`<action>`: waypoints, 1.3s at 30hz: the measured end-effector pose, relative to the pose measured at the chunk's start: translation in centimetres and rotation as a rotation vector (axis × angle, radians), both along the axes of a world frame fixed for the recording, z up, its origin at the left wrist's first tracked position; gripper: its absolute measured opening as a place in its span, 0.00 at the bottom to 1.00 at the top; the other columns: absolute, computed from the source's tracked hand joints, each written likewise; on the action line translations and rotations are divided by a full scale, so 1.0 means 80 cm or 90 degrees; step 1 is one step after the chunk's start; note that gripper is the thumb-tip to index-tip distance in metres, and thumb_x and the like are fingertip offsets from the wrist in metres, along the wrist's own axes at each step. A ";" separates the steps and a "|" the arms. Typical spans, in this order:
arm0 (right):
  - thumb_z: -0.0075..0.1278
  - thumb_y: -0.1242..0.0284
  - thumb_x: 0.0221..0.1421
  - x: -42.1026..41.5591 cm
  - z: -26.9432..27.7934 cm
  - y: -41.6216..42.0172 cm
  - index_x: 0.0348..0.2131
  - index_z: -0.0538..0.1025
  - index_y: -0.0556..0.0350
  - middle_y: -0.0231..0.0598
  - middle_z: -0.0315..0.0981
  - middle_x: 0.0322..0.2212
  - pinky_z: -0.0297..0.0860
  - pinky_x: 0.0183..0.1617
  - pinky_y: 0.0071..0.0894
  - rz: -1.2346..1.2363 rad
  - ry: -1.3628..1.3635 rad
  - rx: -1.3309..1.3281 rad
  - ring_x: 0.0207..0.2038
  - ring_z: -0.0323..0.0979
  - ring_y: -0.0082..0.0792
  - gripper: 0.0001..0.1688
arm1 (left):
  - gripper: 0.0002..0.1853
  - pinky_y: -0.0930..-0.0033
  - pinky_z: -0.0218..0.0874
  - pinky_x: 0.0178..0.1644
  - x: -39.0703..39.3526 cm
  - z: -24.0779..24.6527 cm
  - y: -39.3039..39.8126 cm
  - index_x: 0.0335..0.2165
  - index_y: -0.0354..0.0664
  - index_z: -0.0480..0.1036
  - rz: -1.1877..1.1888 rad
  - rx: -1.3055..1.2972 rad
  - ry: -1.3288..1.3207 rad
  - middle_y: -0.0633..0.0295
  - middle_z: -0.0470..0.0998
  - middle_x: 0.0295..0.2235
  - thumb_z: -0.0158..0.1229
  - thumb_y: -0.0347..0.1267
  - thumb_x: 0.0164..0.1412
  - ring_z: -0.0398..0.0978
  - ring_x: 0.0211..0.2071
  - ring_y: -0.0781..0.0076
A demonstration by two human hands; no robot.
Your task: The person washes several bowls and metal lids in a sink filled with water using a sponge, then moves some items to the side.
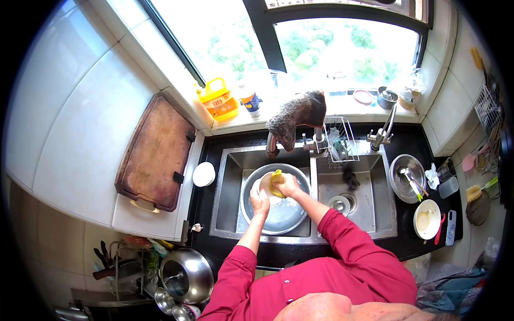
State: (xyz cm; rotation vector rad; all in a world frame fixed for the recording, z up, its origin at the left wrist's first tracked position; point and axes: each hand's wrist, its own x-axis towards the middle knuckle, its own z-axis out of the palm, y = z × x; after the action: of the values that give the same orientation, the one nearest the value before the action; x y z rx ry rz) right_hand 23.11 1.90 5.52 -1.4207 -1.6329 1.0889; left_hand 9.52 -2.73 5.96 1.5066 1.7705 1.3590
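My left hand [260, 200] grips the near left side of a pale bowl [265, 182], which is tilted over a round metal basin [245, 200]. A yellow cloth [275, 185] is in my right hand [287, 185], pressed against the bowl's right side. Clear water [287, 216] partly fills the basin. It stands in the left compartment of a stainless steel double sink [225, 192]. Above the basin's far edge is a faucet [272, 149] wrapped in dark, shaggy material. My fingers partly hide the bowl.
The right compartment holds a small dish [339, 204] near the drain. A wire rack [346, 138] stands behind it. On the right counter are a metal bowl [395, 182], a white pan [427, 218] and a phone [450, 228]. White bowls [204, 174] sit left of the sink.
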 end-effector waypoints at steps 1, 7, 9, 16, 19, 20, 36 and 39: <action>0.54 0.64 0.39 0.005 0.029 0.000 0.31 0.75 0.49 0.39 0.74 0.29 0.67 0.34 0.33 0.043 -0.158 0.044 0.31 0.72 0.38 0.15 | 0.16 0.66 0.56 0.48 -0.011 -0.003 -0.003 0.43 0.36 0.66 -0.029 -0.016 -0.004 0.51 0.70 0.41 0.42 0.29 0.56 0.67 0.44 0.59; 0.51 0.63 0.38 0.008 0.060 0.020 0.23 0.71 0.50 0.33 0.69 0.21 0.69 0.29 0.28 0.094 -0.410 0.592 0.29 0.71 0.35 0.12 | 0.15 0.58 0.61 0.41 -0.001 0.068 0.008 0.38 0.38 0.69 -0.162 -0.165 0.147 0.46 0.73 0.30 0.43 0.29 0.51 0.71 0.35 0.48; 0.51 0.63 0.38 0.010 0.060 0.015 0.21 0.70 0.50 0.36 0.70 0.19 0.68 0.26 0.29 0.101 -0.393 0.556 0.26 0.72 0.33 0.11 | 0.15 0.57 0.61 0.40 0.000 0.083 0.005 0.38 0.39 0.69 -0.152 -0.284 0.101 0.46 0.73 0.30 0.43 0.30 0.51 0.71 0.34 0.47; 0.50 0.72 0.43 -0.017 -0.025 -0.014 0.28 0.75 0.58 0.42 0.74 0.23 0.67 0.32 0.31 -0.139 0.173 0.055 0.27 0.74 0.33 0.10 | 0.14 0.60 0.58 0.44 0.018 0.051 0.013 0.37 0.41 0.72 0.014 0.009 0.033 0.51 0.73 0.36 0.45 0.32 0.52 0.68 0.37 0.50; 0.50 0.73 0.44 -0.048 -0.041 -0.048 0.29 0.74 0.62 0.38 0.73 0.25 0.69 0.28 0.31 -0.193 0.340 -0.236 0.26 0.73 0.32 0.10 | 0.15 0.63 0.59 0.44 0.017 0.040 0.007 0.38 0.37 0.71 0.076 0.023 0.014 0.51 0.73 0.36 0.45 0.31 0.54 0.70 0.38 0.55; 0.50 0.73 0.42 -0.060 -0.043 -0.057 0.28 0.74 0.63 0.39 0.72 0.25 0.68 0.28 0.31 -0.226 0.461 -0.303 0.26 0.72 0.32 0.11 | 0.15 0.65 0.59 0.43 0.016 0.035 0.007 0.39 0.35 0.70 0.095 0.029 0.002 0.50 0.73 0.36 0.45 0.30 0.54 0.71 0.38 0.57; 0.49 0.66 0.40 0.002 0.058 0.027 0.24 0.73 0.50 0.41 0.72 0.21 0.67 0.30 0.37 0.113 -0.182 0.278 0.27 0.72 0.42 0.09 | 0.15 0.61 0.58 0.45 -0.018 0.049 0.007 0.41 0.38 0.68 -0.096 0.064 0.066 0.48 0.71 0.36 0.43 0.27 0.54 0.68 0.39 0.52; 0.45 0.71 0.43 -0.011 0.017 0.033 0.24 0.73 0.51 0.39 0.73 0.22 0.70 0.30 0.35 0.169 -0.411 0.374 0.28 0.74 0.37 0.06 | 0.18 0.59 0.57 0.45 -0.014 0.026 -0.001 0.46 0.42 0.64 -0.135 -0.076 0.185 0.45 0.68 0.36 0.46 0.29 0.54 0.66 0.39 0.47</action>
State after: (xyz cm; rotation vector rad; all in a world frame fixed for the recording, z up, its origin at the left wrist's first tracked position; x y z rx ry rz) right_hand 22.23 4.51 6.91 -1.2247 -2.3932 0.2012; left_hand 8.37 -2.83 8.02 1.8378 1.7609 0.9528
